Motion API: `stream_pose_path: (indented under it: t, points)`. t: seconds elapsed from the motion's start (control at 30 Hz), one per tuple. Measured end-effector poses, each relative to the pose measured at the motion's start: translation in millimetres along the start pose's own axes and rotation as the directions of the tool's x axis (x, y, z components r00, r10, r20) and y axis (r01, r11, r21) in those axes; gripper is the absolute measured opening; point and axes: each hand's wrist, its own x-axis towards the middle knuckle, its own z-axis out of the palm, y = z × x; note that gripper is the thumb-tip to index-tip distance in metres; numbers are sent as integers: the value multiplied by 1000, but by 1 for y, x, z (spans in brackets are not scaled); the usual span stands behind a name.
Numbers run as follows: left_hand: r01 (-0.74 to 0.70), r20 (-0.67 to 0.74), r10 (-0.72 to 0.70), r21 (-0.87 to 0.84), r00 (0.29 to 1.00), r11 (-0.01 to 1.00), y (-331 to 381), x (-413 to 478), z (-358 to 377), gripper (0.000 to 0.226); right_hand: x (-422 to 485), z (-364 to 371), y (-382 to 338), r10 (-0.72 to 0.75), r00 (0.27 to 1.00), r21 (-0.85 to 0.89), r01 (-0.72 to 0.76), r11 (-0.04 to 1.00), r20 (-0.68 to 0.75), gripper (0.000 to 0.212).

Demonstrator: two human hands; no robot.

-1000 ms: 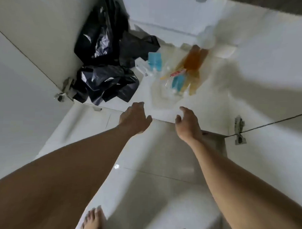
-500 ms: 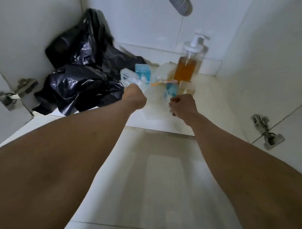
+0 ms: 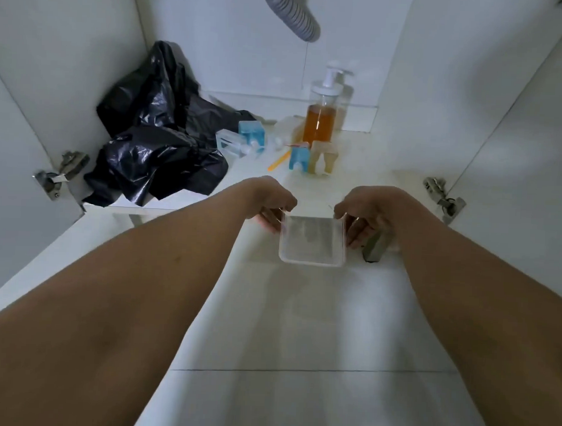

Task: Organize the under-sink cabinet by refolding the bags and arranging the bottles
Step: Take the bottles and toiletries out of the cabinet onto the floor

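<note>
Seen from the head, both arms reach toward the open cabinet. The left hand (image 3: 273, 207) and the right hand (image 3: 367, 216) each grip one side of a clear tray (image 3: 312, 245), with the fingers curled around its rim. Holding it on both sides likely keeps it flat. The tray looks empty. It is just in front of the front edge of the cabinet floor (image 3: 370, 158), above the room tiles. I cannot tell if it rests on them.

The black bags (image 3: 155, 138) lie in a crumpled heap in the back left corner, not folded yet. The pump bottle (image 3: 321, 118), half full of orange liquid, stands upright near the back edge. Small blue bottles (image 3: 249, 133) and some pale ones sit in a loose bunch in the middle, just beside the bags. A grey hose (image 3: 293, 15) hangs down from the top.

I think the tray is meant to hold the little bottles, so they stay together.
</note>
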Motion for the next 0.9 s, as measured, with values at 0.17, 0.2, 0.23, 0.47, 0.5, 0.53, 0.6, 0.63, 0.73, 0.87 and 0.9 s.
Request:
stream_pose_path:
  t: [0.17, 0.2, 0.23, 0.47, 0.5, 0.53, 0.6, 0.63, 0.73, 0.87, 0.9]
  points:
    - [113, 237, -130, 84, 963, 990, -28, -5, 67, 17, -11, 10, 79, 227, 959, 12, -232, 973, 169, 28]
    - [125, 261, -147, 99, 954, 987, -38, -3, 82, 19, -11, 17, 95, 253, 951, 9, -259, 966, 180, 27]
    - [130, 261, -151, 94, 953, 987, -48, 1, 98, 20, -9, 25, 110, 272, 947, 14, -278, 960, 170, 26]
    - [95, 84, -80, -192, 993, 977, -104, 26, 181, 4, 28, 77, 195, 234, 941, 246, -173, 954, -245, 27]
    - [111, 74, -97, -203, 993, 973, -107, 29, 187, 13, 33, 81, 202, 218, 933, 267, -141, 953, -287, 33]
    - [100, 56, -90, -227, 994, 969, -110, 31, 194, 21, 37, 84, 207, 202, 926, 273, -114, 955, -320, 38]
    - [86, 33, -80, -293, 996, 952, -113, 38, 205, 8, 48, 87, 214, 184, 916, 272, -86, 958, -355, 41]
    - [91, 27, -87, -316, 996, 944, -114, 42, 210, 25, 53, 86, 217, 171, 916, 265, -74, 961, -364, 42]
    - [96, 27, -93, -332, 995, 938, -117, 52, 223, 57, 59, 84, 220, 131, 914, 219, -47, 975, -385, 44]
    - [91, 4, -94, -305, 996, 948, -115, 53, 232, 57, 62, 84, 228, 147, 906, 234, -55, 971, -397, 48]
    - [89, -12, -96, -264, 995, 960, -114, 51, 232, 59, 62, 84, 229, 147, 903, 238, -52, 970, -403, 48]
